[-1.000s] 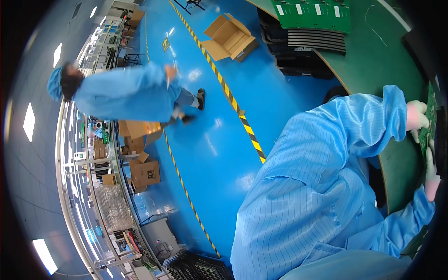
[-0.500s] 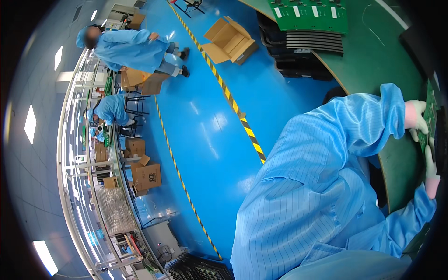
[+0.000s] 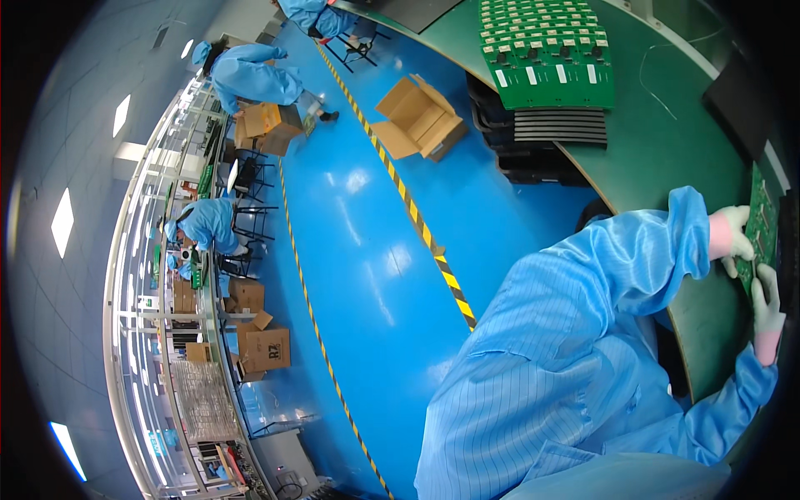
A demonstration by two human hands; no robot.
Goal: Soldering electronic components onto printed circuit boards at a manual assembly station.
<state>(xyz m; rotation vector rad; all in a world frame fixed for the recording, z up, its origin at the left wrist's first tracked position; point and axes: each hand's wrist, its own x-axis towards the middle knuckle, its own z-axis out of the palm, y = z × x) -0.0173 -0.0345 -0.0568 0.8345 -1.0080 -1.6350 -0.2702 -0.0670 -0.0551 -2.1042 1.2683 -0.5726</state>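
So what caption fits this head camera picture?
Gloved left hand and right hand hold a green circuit board at a green table.

I see an open cardboard box [image 3: 419, 117] lying on the blue floor [image 3: 367, 250] beside a yellow-black striped line [image 3: 408, 204]. A stack of green circuit boards [image 3: 546, 58] sits on the green counter [image 3: 667, 133]. Far off, people in blue coats [image 3: 250, 75] stand near brown cartons [image 3: 265, 348].

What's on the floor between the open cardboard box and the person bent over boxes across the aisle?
A yellow-and-black striped floor line on the blue floor; otherwise bare, in the head view.
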